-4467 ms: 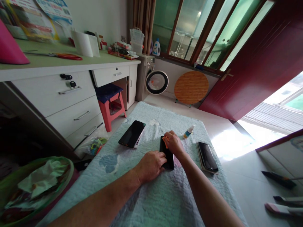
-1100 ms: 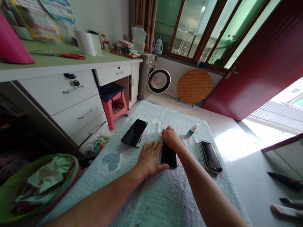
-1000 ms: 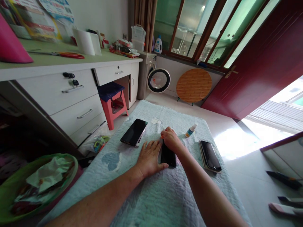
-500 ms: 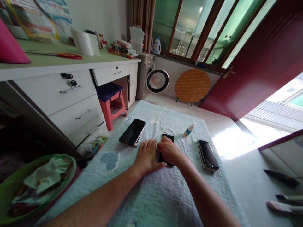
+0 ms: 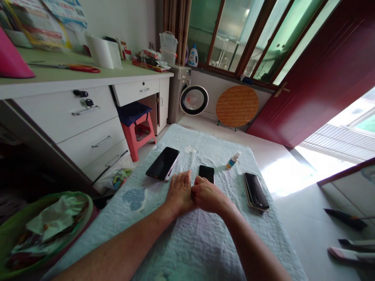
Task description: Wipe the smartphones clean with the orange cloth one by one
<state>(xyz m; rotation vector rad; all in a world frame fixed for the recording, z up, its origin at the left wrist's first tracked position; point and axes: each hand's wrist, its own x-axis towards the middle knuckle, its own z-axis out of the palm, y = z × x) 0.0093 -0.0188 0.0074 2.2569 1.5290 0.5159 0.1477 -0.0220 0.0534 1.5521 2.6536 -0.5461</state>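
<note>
Right hand [image 5: 205, 194] slid nearward, lengthwise over the phone [image 5: 206, 172], curled, hold unclear; left hand [image 5: 181, 192], fingers straight, lay left of it.

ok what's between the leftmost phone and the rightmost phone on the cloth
In the head view: the left hand, the right hand and a middle phone partly covered by it; farther back, a spray bottle.

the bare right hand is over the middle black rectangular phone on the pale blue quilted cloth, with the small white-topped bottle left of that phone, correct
Not quite: the small white-topped bottle is right of the middle black rectangular phone, not left, as the head view shows. The bare right hand is indeed over that phone on the pale blue quilted cloth.
</note>
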